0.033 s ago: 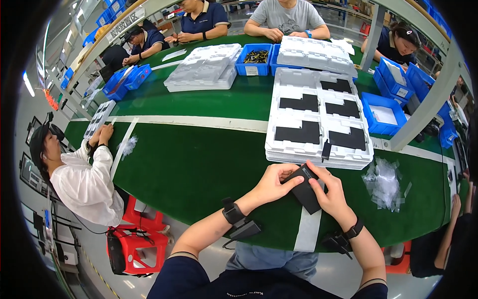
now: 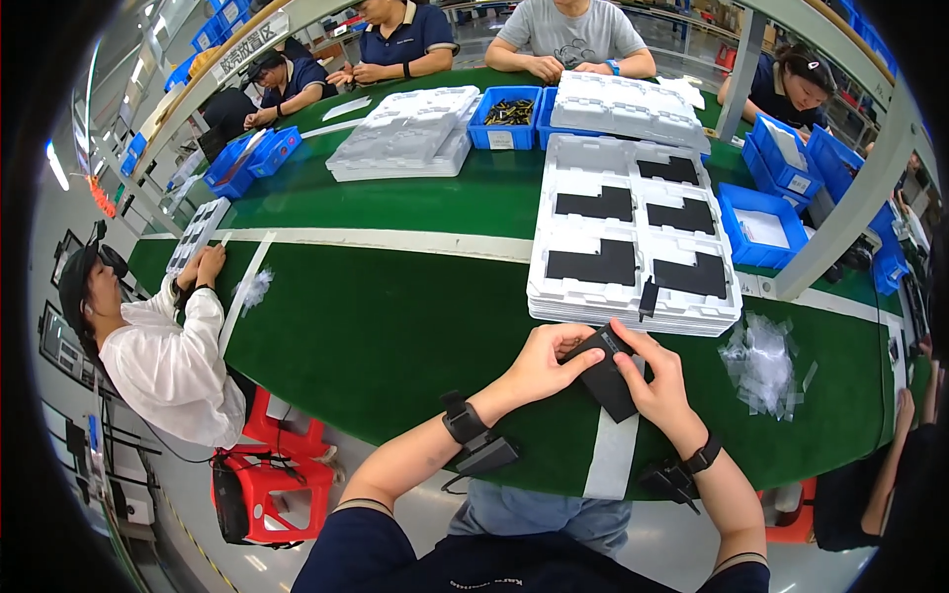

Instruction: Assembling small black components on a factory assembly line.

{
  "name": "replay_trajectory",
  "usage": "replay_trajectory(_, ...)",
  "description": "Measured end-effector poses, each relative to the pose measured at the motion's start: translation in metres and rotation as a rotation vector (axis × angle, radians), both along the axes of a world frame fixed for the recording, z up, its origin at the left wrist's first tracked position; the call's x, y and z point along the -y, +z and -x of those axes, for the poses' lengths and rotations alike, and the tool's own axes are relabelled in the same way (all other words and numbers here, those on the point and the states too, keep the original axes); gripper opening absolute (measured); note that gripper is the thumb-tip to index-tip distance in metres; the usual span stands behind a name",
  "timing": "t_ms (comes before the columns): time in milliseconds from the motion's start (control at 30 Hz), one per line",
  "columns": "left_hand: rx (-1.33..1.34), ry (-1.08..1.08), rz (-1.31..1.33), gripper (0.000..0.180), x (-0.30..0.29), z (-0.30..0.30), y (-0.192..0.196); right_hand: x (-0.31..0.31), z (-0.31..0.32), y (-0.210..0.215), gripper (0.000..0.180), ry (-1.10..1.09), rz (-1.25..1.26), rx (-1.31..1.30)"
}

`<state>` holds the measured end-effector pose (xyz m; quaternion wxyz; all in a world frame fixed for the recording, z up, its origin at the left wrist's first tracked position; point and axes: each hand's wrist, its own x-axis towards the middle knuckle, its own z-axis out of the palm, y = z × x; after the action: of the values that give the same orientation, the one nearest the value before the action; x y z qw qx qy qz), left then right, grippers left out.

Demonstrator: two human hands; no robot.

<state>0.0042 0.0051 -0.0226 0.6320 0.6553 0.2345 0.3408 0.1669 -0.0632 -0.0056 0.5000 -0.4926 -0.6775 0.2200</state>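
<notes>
Nothing visible has moved since the earlier frame, which is the same instant: both hands are in the same pose. The left hand point(image 2: 542, 364) and the right hand point(image 2: 660, 381) hold one flat black part point(image 2: 605, 381) together, just above the green table point(image 2: 395, 326), near its front edge. The left fingers curl closed on the left end of the part; the right fingers close on its right side, with the thumb on top.

Just behind the hands stands a stack of white trays point(image 2: 633, 247). The top tray has five flat black parts seated in its pockets, and the other pockets I can see look white and empty. A small black piece point(image 2: 647, 296) stands at the near rim of the tray. So, in my judgement, the filling is about half done, and the held part is not yet placed. Crumpled clear plastic wrappers point(image 2: 766, 356) lie to the right on the table.
</notes>
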Motion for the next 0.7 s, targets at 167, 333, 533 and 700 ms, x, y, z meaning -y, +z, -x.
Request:
replay_trajectory(167, 0.042, -0.003, 0.054, 0.016, 0.002, -0.004, 0.004, 0.003, -0.009, -0.013, 0.037, -0.090, 0.066, -0.057)
replay_trajectory(333, 0.046, 0.025, 0.007, 0.015, 0.002, -0.003, 0.008, -0.003, -0.011, -0.016, 0.017, 0.092, 0.428, -0.818)
replay_trajectory(533, -0.024, -0.021, -0.018, 0.013, 0.002, 0.000, 0.010, -0.004, -0.015, -0.011, 0.019, 0.094, 0.522, -0.460)
replay_trajectory(700, -0.034, -0.077, 0.049, 0.013, 0.000, 0.002, 0.009, -0.003, -0.012, -0.004, 0.028, -0.009, 0.239, 0.027)
